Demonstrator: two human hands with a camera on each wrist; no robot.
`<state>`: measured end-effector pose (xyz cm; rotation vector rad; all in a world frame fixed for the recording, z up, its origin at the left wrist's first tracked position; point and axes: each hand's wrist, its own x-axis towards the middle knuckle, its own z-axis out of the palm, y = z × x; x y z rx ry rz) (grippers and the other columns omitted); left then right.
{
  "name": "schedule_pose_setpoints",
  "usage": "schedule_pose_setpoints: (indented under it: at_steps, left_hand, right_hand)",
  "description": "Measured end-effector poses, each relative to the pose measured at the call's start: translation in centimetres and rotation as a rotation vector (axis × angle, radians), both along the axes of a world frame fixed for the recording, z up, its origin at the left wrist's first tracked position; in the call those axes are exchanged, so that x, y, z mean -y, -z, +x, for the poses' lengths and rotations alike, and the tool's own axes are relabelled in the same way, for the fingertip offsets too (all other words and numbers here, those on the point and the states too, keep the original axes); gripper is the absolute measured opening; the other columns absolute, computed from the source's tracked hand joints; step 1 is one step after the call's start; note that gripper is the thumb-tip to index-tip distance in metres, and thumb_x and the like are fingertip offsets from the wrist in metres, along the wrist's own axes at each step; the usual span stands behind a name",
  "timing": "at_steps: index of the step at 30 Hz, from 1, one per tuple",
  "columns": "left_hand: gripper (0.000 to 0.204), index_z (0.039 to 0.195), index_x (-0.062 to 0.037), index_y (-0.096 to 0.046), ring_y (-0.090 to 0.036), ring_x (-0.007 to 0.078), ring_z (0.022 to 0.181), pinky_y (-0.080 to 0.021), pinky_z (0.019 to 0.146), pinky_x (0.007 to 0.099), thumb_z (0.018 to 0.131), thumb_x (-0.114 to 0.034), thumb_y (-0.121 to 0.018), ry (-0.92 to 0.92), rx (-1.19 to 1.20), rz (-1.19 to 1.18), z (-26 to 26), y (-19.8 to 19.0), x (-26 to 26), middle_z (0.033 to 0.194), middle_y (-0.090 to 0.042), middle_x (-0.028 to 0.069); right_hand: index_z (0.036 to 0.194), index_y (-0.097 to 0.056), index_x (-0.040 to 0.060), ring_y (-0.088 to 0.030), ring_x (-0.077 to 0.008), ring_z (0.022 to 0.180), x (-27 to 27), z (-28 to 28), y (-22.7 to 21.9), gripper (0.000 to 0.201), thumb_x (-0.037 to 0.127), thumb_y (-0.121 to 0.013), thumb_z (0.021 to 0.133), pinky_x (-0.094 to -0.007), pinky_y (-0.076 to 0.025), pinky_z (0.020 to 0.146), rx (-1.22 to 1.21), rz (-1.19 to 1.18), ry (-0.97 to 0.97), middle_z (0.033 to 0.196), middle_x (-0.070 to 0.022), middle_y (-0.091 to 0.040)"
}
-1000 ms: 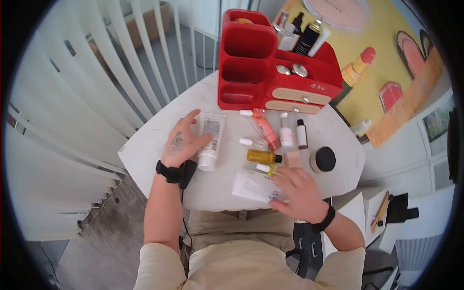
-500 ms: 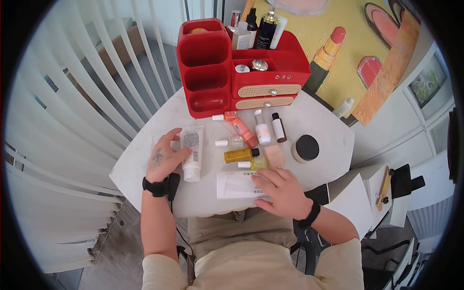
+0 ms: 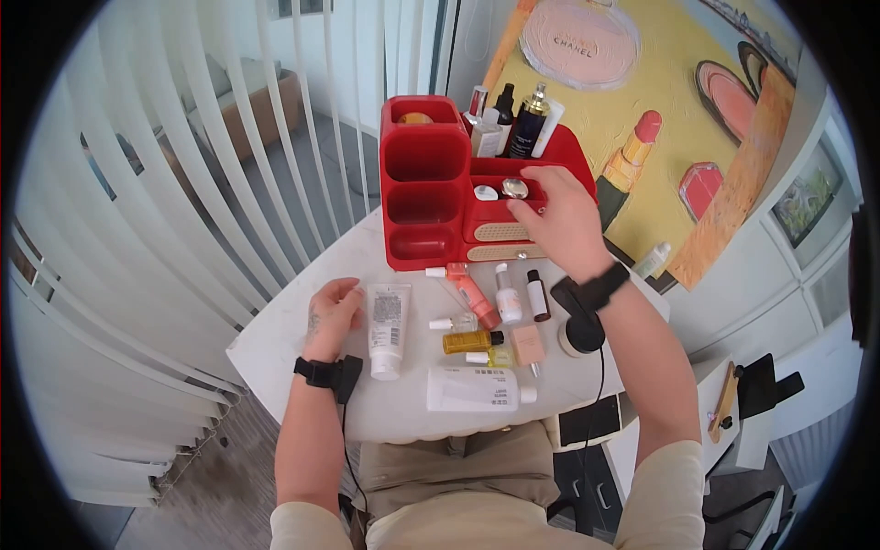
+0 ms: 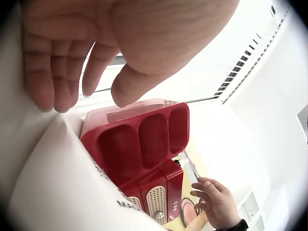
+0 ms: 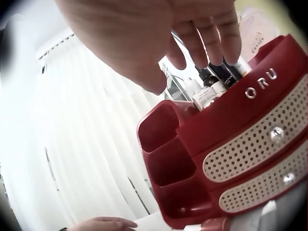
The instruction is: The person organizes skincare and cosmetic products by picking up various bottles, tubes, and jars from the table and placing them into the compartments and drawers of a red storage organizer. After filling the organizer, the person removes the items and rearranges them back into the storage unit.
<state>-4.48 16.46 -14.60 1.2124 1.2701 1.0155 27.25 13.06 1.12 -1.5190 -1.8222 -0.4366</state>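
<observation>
The right hand (image 3: 566, 220) is over the front tray of the red organizer (image 3: 426, 174), its thumb and fingers around a silver round-lidded item (image 3: 515, 188); contact cannot be told. In the right wrist view the hand (image 5: 192, 33) hangs above the organizer (image 5: 192, 159) with fingers loosely bent and apart. The left hand (image 3: 334, 316) rests on the white table beside a white tube (image 3: 387, 330), fingers relaxed. The left wrist view shows the left hand (image 4: 96, 48) with nothing in it, near the tube (image 4: 72, 187).
Several small bottles and tubes lie on the table, including a coral tube (image 3: 475, 298), an amber bottle (image 3: 472, 342) and a white bottle (image 3: 472, 390). A black-lidded jar (image 3: 579, 335) is at the right. Tall bottles (image 3: 530, 124) stand in the organizer's back.
The right hand has left the white bottle near the table's front edge and moved up to the organizer's tray. The left hand has drawn slightly away from the white tube.
</observation>
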Motion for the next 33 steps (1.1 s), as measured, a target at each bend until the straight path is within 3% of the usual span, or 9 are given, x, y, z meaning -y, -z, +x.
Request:
schedule_pose_setpoints:
  at_steps: [3, 7, 11, 14, 24, 27, 28, 32, 33]
  left_hand:
    - [0.031, 0.113, 0.0014, -0.064, -0.060, 0.0104, 0.066, -0.050, 0.057, 0.0250, 0.088, -0.017, -0.063, -0.010, 0.013, -0.010, 0.1, 0.0, 0.0, 0.085, -0.066, 0.0051]
    - [0.031, 0.113, 0.0021, -0.064, -0.061, 0.0113, 0.067, -0.050, 0.056, 0.0256, 0.088, -0.017, -0.063, -0.004, 0.015, -0.015, -0.1, 0.2, -0.1, 0.085, -0.066, 0.0063]
    - [0.031, 0.113, 0.0023, -0.063, -0.061, 0.0111, 0.068, -0.050, 0.057, 0.0253, 0.088, -0.015, -0.062, 0.011, 0.001, -0.029, 0.2, 0.0, 0.0, 0.088, -0.067, 0.0063]
    - [0.030, 0.114, 0.0025, -0.063, -0.060, 0.0106, 0.068, -0.050, 0.057, 0.0249, 0.088, -0.013, -0.062, 0.011, 0.001, -0.028, 0.2, -0.3, 0.0, 0.089, -0.067, 0.0059]
    - [0.031, 0.113, 0.0015, -0.064, -0.061, 0.0123, 0.068, -0.052, 0.058, 0.0266, 0.088, -0.017, -0.061, 0.010, -0.024, -0.017, 0.1, -0.2, 0.0, 0.087, -0.067, 0.0074]
    - [0.031, 0.112, 0.0016, -0.064, -0.061, 0.0125, 0.067, -0.051, 0.058, 0.0266, 0.087, -0.017, -0.061, 0.010, -0.023, 0.012, -0.1, 0.2, -0.1, 0.085, -0.067, 0.0074]
    - [0.031, 0.112, 0.0016, -0.064, -0.061, 0.0125, 0.067, -0.051, 0.058, 0.0266, 0.087, -0.017, -0.061, 0.008, -0.020, 0.000, -0.1, 0.3, -0.1, 0.085, -0.067, 0.0074]
    - [0.031, 0.113, 0.0016, -0.064, -0.062, 0.0129, 0.068, -0.052, 0.058, 0.0266, 0.087, -0.016, -0.060, 0.017, -0.033, -0.018, 0.1, -0.3, 0.2, 0.087, -0.067, 0.0073]
    - [0.031, 0.113, 0.0016, -0.064, -0.062, 0.0129, 0.069, -0.052, 0.058, 0.0266, 0.087, -0.016, -0.060, 0.010, -0.038, -0.018, 0.2, -0.5, 0.2, 0.088, -0.067, 0.0073]
  right_hand:
    - [0.110, -0.065, 0.0033, -0.065, -0.0303, 0.095, -2.7, -1.8, -0.8, 0.043, 0.032, -0.072, 0.079, -0.0390, -0.053, 0.080, 0.018, -0.279, 0.198, 0.102, -0.0138, -0.065]
    - [0.105, -0.067, 0.0053, -0.066, -0.0297, 0.093, -5.1, -2.6, -1.4, 0.048, 0.042, -0.073, 0.075, -0.0399, -0.053, 0.077, 0.076, -0.458, 0.320, 0.099, -0.0128, -0.067]
    - [0.094, -0.073, 0.0047, -0.069, -0.0315, 0.087, -6.4, -2.6, -3.5, 0.046, 0.040, -0.079, 0.065, -0.0411, -0.056, 0.075, 0.056, -0.644, 0.379, 0.091, -0.0164, -0.071]
    - [0.091, -0.074, 0.0036, -0.070, -0.0320, 0.086, -6.4, -3.1, -5.0, 0.041, 0.035, -0.080, 0.066, -0.0412, -0.057, 0.075, 0.102, -0.754, 0.402, 0.090, -0.0171, -0.071]
    - [0.095, -0.071, 0.0044, -0.069, -0.0327, 0.087, -6.2, -1.2, -2.7, 0.027, 0.021, -0.072, 0.073, -0.0415, -0.056, 0.078, 0.135, -0.549, 0.395, 0.087, -0.0167, -0.071]
    - [0.096, -0.067, 0.0029, -0.067, -0.0326, 0.083, -4.4, 0.1, -2.4, 0.024, 0.019, -0.065, 0.078, -0.0403, -0.054, 0.076, -0.169, -0.252, 0.205, 0.085, -0.0156, -0.069]
    - [0.098, -0.066, 0.0022, -0.069, -0.0262, 0.080, -3.1, 0.0, -2.4, 0.023, 0.016, -0.066, 0.080, -0.0354, -0.054, 0.075, -0.269, -0.182, 0.126, 0.087, -0.0126, -0.069]
    - [0.101, -0.064, 0.0009, -0.065, -0.0117, 0.079, 1.3, 1.0, 1.9, 0.021, 0.008, -0.067, 0.082, -0.0272, -0.053, 0.073, -0.775, -0.238, -0.209, 0.092, -0.0061, -0.067]
    - [0.101, -0.064, 0.0017, -0.065, -0.0135, 0.078, 3.0, 0.3, 2.6, 0.021, 0.009, -0.066, 0.081, -0.0280, -0.053, 0.072, -0.720, -0.358, -0.169, 0.091, -0.0071, -0.067]
